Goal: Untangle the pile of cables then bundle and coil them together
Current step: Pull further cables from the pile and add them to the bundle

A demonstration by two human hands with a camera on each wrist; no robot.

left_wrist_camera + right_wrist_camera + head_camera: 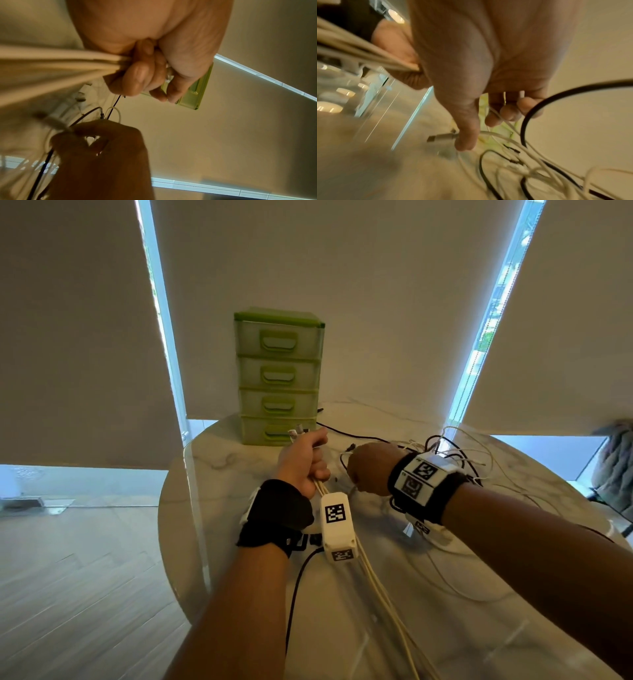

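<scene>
On the marble table [445,628], the tangled cable pile [455,453] lies limp and light. The left hand [303,463] clenches gathered cream cables [383,594]; the right hand [371,472] pinches a white cable's plug end [440,138], probably the best hold.

Our left hand [303,463] is raised in a fist, thumb uppermost, fingers curled tight. Just beside it, our right hand [368,470] turns knuckles up, its fingers [510,112] curled and thumb pinching downward. Both forearms reach forward.
</scene>
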